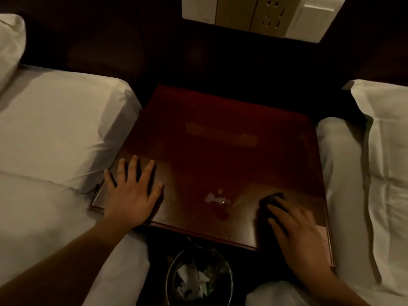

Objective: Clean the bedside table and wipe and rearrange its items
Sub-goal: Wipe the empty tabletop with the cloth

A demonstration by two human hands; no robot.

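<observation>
The dark red wooden bedside table stands between two beds. My left hand lies flat on its near left corner, fingers spread, holding nothing. My right hand presses a dark cloth onto the near right part of the top; only the cloth's dark front edge shows beyond my fingers. Between my hands sits a small whitish smear with a reddish spot just in front of it. No other items stand on the table.
A white bed borders the table on the left, another bed with a pillow on the right. A round metal bin holding crumpled paper stands below the table's front edge. A wall socket panel hangs behind.
</observation>
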